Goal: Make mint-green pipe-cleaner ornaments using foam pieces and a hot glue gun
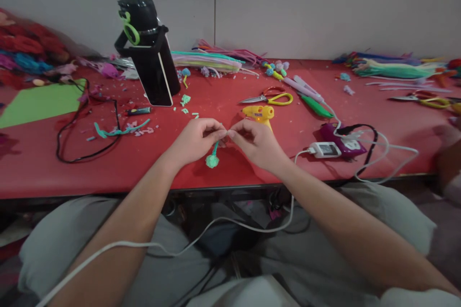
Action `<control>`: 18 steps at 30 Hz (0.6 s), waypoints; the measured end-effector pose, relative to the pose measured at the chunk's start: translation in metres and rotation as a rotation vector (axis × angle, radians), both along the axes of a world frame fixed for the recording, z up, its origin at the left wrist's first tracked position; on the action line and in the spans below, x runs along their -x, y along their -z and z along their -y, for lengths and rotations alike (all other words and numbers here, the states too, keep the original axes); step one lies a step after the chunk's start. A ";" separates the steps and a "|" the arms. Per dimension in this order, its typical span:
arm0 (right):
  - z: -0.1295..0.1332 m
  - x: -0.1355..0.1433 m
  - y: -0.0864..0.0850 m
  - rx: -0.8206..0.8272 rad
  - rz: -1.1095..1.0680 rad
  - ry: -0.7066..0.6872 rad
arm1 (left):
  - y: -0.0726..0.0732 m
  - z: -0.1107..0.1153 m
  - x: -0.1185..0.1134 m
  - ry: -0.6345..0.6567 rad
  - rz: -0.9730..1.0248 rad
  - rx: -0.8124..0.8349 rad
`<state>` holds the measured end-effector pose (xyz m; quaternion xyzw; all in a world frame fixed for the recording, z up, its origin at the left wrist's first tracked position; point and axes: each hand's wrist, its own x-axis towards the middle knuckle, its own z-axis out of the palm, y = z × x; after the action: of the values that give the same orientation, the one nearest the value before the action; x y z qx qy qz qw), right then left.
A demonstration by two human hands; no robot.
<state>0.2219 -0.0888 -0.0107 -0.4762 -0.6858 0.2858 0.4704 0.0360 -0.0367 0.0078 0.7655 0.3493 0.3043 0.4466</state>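
My left hand [196,140] is closed in a pinch above the red tabletop. From beneath its fingers hangs a mint-green pipe cleaner stem [215,147], ending in a round, fluffy mint-green ball [212,160]. My right hand [256,145] pinches too, its fingertips meeting those of the left. Whatever sits between the right fingertips is too small to make out. Just behind the right hand lies a yellow hot glue gun [260,113] with a small orange light, its handle partly hidden by that hand.
Scissors [268,97] with red and yellow handles lie beyond the glue gun. A black bottle [139,19] and a phone [154,79] stand at the back left. Pipe cleaner bundles [209,61] lie along the wall. A purple power bank [333,136] with cables sits right. A white cable [223,219] crosses my lap.
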 end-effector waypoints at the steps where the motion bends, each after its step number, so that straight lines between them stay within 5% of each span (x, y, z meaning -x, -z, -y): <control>1: 0.000 0.000 0.001 -0.039 0.061 0.034 | 0.002 0.002 -0.003 -0.031 -0.014 -0.034; 8: -0.001 -0.001 0.007 -0.364 0.509 0.150 | 0.017 0.015 -0.019 -0.229 0.059 -0.091; 18: 0.004 -0.011 -0.007 -0.307 0.343 0.082 | 0.008 0.001 -0.002 -0.188 0.266 0.077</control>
<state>0.2333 -0.0925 -0.0041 -0.4682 -0.7712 0.0735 0.4250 0.0384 -0.0377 -0.0001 0.6648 0.3687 0.4297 0.4873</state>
